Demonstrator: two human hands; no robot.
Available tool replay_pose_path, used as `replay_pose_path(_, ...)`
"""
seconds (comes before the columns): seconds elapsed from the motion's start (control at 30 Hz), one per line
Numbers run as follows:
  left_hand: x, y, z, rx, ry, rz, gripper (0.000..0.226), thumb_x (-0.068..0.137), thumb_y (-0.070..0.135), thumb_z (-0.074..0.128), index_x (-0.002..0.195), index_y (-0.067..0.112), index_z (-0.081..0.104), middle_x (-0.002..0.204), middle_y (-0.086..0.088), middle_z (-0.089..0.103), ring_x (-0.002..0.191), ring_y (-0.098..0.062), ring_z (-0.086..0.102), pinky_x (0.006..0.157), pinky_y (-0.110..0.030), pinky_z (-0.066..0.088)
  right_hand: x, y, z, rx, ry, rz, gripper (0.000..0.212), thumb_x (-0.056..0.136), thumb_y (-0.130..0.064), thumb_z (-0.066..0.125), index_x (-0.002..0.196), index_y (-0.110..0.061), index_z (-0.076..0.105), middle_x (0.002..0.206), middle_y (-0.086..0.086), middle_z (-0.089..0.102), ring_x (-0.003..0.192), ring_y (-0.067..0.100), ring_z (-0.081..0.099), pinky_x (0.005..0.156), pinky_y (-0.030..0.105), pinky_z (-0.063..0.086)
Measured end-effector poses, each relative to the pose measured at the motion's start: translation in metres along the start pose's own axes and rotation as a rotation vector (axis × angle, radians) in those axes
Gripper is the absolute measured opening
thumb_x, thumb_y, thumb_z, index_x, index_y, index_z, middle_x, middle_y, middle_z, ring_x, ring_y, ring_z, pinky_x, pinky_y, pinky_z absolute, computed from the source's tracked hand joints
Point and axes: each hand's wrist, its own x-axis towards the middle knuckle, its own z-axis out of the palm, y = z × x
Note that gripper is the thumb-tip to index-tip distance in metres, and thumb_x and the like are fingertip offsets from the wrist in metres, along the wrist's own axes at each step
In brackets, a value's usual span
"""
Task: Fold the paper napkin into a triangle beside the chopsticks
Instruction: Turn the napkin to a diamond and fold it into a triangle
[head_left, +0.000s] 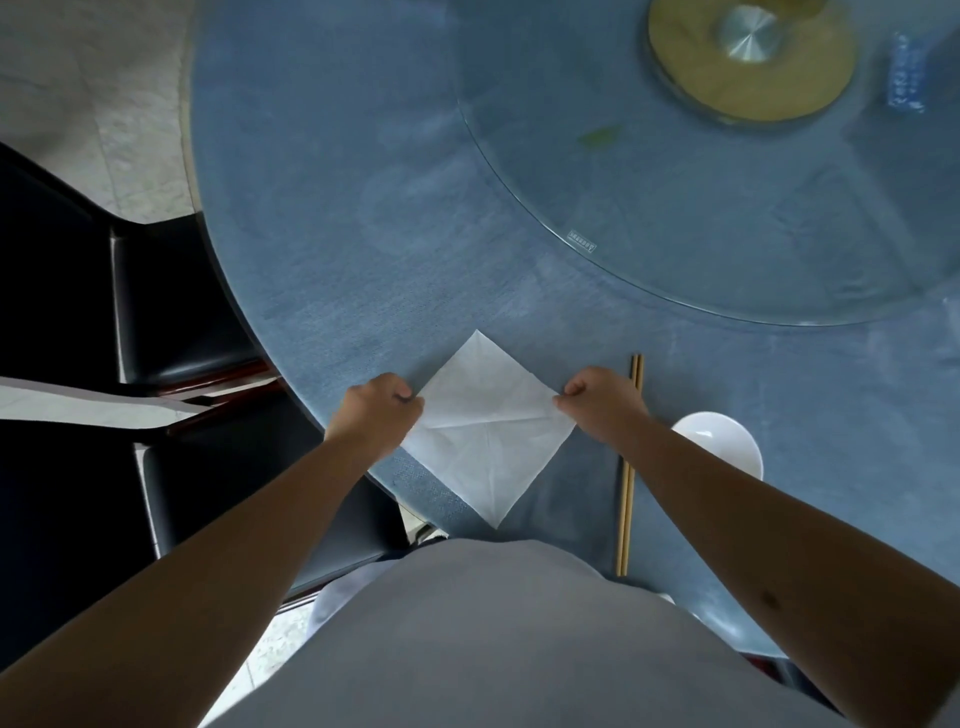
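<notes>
A white paper napkin (485, 426) lies unfolded as a diamond on the blue tablecloth, with crease lines across its middle and its near point at the table's edge. My left hand (376, 415) pinches the napkin's left corner. My right hand (602, 402) pinches its right corner. A pair of wooden chopsticks (626, 499) lies lengthwise just right of the napkin, partly hidden under my right wrist.
A white bowl (722, 441) sits right of the chopsticks, partly behind my right forearm. A glass turntable (649, 249) with a gold hub (750, 57) fills the far right of the round table (322, 208). Two black chairs (171, 291) stand at the left.
</notes>
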Motion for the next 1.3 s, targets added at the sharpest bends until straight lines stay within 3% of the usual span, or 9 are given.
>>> replay_pose_path(0.1,0.004,0.009,0.004,0.076,0.109,0.078,0.028,0.081,0.043,0.055,0.106,0.031,0.056,0.098,0.009,0.061,0.084,-0.018,0.061,0.074,-0.037,0.054,0.003,-0.004,0.001,-0.077,0.058,-0.027,0.023,0.075,-0.034,0.061,0.092,-0.02,0.061,0.093,0.0,0.064,0.085,0.024,0.059,0.069,0.034,0.049)
replay_pose_path(0.23,0.01,0.027,0.014,0.082,0.1,0.156,0.033,0.084,0.037,0.06,0.114,0.024,0.053,0.102,0.006,0.063,0.089,-0.02,0.06,0.074,-0.037,0.052,0.011,-0.015,0.01,-0.123,0.069,-0.151,0.034,0.08,-0.034,0.064,0.111,-0.021,0.059,0.114,0.004,0.058,0.104,0.026,0.054,0.083,0.036,0.046)
replay_pose_path(0.43,0.017,0.044,0.02,0.11,0.038,0.015,0.024,0.077,0.048,0.063,0.091,0.032,0.052,0.08,0.01,0.055,0.066,-0.011,0.054,0.057,-0.028,0.04,0.018,-0.038,0.021,-0.05,0.056,-0.151,0.016,0.079,-0.033,0.063,0.091,-0.026,0.056,0.088,-0.007,0.056,0.087,0.02,0.054,0.068,0.03,0.04)
replay_pose_path(0.63,0.021,0.044,0.019,0.084,0.009,0.125,0.02,0.084,0.029,0.058,0.068,0.02,0.05,0.066,0.002,0.054,0.06,-0.021,0.053,0.05,-0.025,0.036,0.026,-0.05,0.024,-0.019,0.023,-0.154,0.004,0.075,-0.02,0.056,0.073,-0.021,0.058,0.082,-0.003,0.059,0.08,0.022,0.058,0.061,0.028,0.04)
replay_pose_path(0.7,0.021,0.043,0.017,0.031,0.014,0.175,0.017,0.085,0.027,0.056,0.07,0.02,0.051,0.071,0.0,0.054,0.061,-0.02,0.051,0.051,-0.026,0.037,0.028,-0.05,0.023,0.02,0.021,-0.164,0.003,0.074,-0.02,0.059,0.075,-0.022,0.057,0.085,-0.002,0.058,0.081,0.022,0.056,0.062,0.028,0.039)
replay_pose_path(0.83,0.017,0.041,0.014,-0.067,0.017,0.253,0.011,0.088,0.031,0.058,0.086,0.02,0.057,0.073,0.006,0.054,0.058,-0.009,0.047,0.048,-0.024,0.035,0.028,-0.051,0.017,0.038,-0.016,-0.217,0.027,0.072,-0.027,0.069,0.097,-0.024,0.058,0.093,-0.003,0.056,0.085,0.019,0.052,0.069,0.031,0.043)
replay_pose_path(0.93,0.014,0.037,0.013,-0.152,0.019,0.266,0.01,0.088,0.032,0.06,0.089,0.022,0.06,0.07,0.01,0.055,0.052,-0.003,0.046,0.043,-0.017,0.036,0.029,-0.053,0.011,-0.022,-0.025,-0.304,0.016,0.075,-0.025,0.069,0.078,-0.022,0.054,0.088,0.001,0.052,0.084,0.021,0.047,0.066,0.029,0.032)
replay_pose_path(1.1,0.01,0.033,0.007,-0.188,-0.025,0.294,0.023,0.085,0.029,0.068,0.108,0.025,0.063,0.095,0.012,0.062,0.086,-0.008,0.059,0.065,-0.016,0.045,0.023,-0.054,0.001,0.087,-0.016,-0.376,0.033,0.078,-0.019,0.069,0.06,-0.024,0.042,0.066,-0.005,0.046,0.068,0.019,0.046,0.053,0.031,0.029)
replay_pose_path(1.3,-0.003,0.028,0.01,-0.111,-0.003,0.339,0.009,0.084,0.026,0.066,0.091,0.03,0.067,0.081,0.013,0.064,0.064,-0.003,0.057,0.047,-0.02,0.042,0.011,-0.039,0.003,0.007,-0.015,-0.459,0.008,0.08,-0.021,0.069,0.084,-0.017,0.064,0.082,-0.004,0.059,0.078,0.013,0.05,0.062,0.026,0.032)
